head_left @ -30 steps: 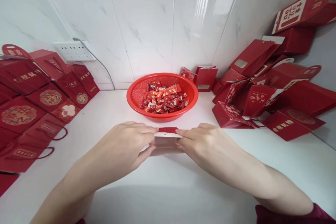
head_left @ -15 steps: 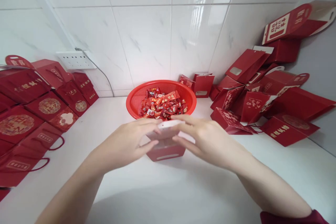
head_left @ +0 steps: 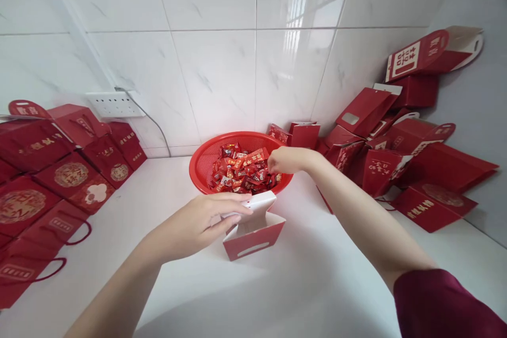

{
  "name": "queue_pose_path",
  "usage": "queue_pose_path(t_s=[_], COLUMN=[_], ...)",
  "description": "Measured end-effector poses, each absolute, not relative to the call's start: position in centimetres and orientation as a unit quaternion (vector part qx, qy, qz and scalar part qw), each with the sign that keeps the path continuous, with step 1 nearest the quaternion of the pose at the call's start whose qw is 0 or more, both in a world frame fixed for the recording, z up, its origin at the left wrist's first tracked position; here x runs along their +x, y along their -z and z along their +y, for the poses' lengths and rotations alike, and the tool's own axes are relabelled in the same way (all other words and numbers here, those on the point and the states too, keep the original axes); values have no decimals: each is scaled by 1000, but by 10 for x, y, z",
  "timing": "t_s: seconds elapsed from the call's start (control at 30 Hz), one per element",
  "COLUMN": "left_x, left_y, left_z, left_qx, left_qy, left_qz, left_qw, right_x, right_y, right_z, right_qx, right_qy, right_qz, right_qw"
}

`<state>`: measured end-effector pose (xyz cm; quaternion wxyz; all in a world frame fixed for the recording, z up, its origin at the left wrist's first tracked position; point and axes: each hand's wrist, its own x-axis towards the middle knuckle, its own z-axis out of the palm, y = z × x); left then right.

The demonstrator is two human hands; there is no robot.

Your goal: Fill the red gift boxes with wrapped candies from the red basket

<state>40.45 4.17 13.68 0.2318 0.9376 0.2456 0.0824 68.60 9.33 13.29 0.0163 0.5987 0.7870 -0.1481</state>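
Note:
A red paper gift box stands upright on the white table with its top open and its pale inside showing. My left hand is closed on the box's rear left edge, thumb and fingers pinching the white-lined flap. Behind the box is a red plastic basket with a perforated wall, holding many wrapped candies in red. At the basket's right side my right hand reaches in, its fingers curled down against the candies. Whatever lies between those fingertips is hidden.
Stacked red gift boxes with cord handles line the left side. A loose heap of red boxes leans at the right, and small red boxes stand behind the basket. A socket strip with a cable is on the tiled wall.
My right hand has left the gift box and moved up into the basket. The box top now stands wider apart, with my left hand still on it. The camera view has tilted slightly upward.

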Motion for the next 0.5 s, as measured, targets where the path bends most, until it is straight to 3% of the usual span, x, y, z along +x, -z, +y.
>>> queue_pose_path(t_s=[0.1, 0.2, 0.37, 0.5], left_x=[403, 400, 402, 403], left_y=[-141, -147, -148, -144], left_z=[39, 36, 32, 30], left_qx=[944, 949, 953, 961], left_qy=[-54, -15, 13, -5], left_qz=[215, 189, 160, 157], left_qw=[246, 254, 259, 227], right_x=[666, 644, 628, 644], right_y=[-110, -85, -56, -59], right_z=[115, 125, 140, 149], right_qx=[557, 572, 593, 556], right_qy=[226, 219, 190, 221], right_qz=[791, 777, 773, 800], right_qw=[115, 145, 117, 47])
